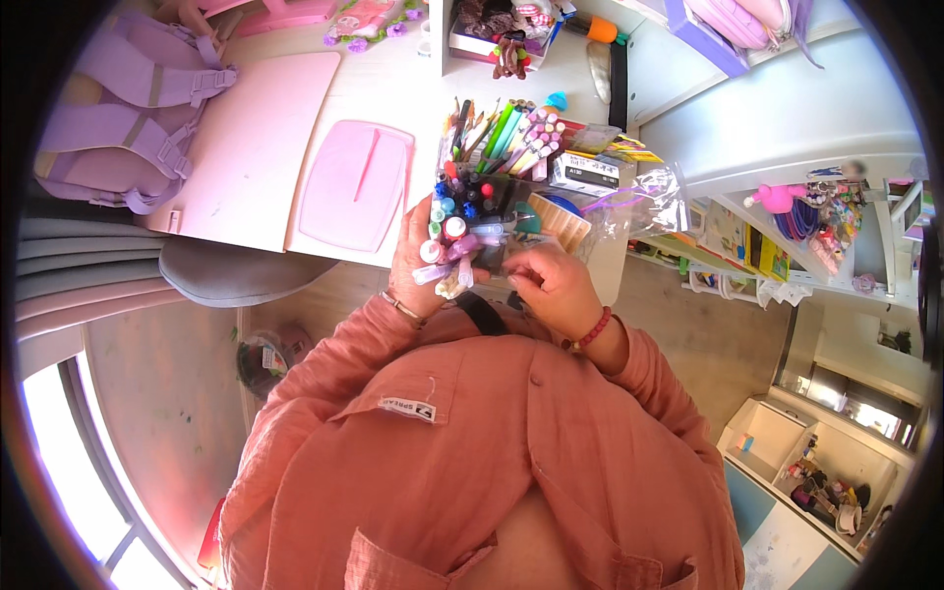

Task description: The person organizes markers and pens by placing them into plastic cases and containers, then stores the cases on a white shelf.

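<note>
My left hand (406, 258) is wrapped round the near left side of a dark see-through pen holder (495, 202). Markers and pens (454, 228) with white, red, blue and purple caps crowd its near part. My right hand (553, 287) is at the holder's near right corner, its fingers curled inward; anything between them is hidden. Behind the near pens stand green highlighters (502, 131) and several white-and-pink markers (539, 138). A small white box (584, 173) and a wooden comb-like piece (562, 226) lie to the right of the pens.
A clear plastic bag (657, 202) hangs over the desk's right edge. Left on the desk are a pink board (356, 187) and a pale pink panel (261, 138), with a lilac backpack (128, 118) beyond. A grey chair seat (241, 270) sits below the desk's left side.
</note>
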A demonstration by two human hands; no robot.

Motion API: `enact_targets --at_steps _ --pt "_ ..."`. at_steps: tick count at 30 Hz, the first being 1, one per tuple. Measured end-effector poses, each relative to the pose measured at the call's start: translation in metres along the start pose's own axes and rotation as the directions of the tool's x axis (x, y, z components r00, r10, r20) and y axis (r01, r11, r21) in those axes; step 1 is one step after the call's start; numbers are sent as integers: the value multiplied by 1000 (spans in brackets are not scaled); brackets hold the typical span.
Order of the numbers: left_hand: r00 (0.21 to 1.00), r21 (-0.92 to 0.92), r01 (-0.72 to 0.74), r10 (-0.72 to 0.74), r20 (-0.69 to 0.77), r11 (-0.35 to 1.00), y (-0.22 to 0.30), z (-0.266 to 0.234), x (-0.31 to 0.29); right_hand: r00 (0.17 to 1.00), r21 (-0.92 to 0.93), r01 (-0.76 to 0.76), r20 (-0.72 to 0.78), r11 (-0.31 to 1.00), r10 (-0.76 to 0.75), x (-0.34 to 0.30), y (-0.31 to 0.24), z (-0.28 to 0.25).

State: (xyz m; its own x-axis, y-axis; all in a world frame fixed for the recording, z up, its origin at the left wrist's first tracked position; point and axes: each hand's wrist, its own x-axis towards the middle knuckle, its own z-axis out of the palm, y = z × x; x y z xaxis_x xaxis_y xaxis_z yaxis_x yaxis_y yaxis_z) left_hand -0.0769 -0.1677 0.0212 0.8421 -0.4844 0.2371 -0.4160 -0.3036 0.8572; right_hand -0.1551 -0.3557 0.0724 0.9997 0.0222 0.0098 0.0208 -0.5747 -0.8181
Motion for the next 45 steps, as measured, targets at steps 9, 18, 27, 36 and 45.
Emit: enact_targets --at_steps 9,18,27,36,45 --pt "982 296 -177 149 114 938 -3 -5 9 1000 60 12 9 998 -12 -1 -5 -9" --pt "988 295 -113 76 136 949 -5 -2 3 974 125 -220 -30 967 225 -42 -3 -47" --pt "996 204 -29 11 88 978 -13 3 -4 913 117 -375 -122 919 389 -41 24 -38" --pt "993 195 -65 44 109 979 -18 3 -6 971 80 -204 -108 976 212 -38 67 -13" --pt "987 87 -101 88 138 991 -17 4 -5 950 175 -292 -61 940 307 -38 65 -14"
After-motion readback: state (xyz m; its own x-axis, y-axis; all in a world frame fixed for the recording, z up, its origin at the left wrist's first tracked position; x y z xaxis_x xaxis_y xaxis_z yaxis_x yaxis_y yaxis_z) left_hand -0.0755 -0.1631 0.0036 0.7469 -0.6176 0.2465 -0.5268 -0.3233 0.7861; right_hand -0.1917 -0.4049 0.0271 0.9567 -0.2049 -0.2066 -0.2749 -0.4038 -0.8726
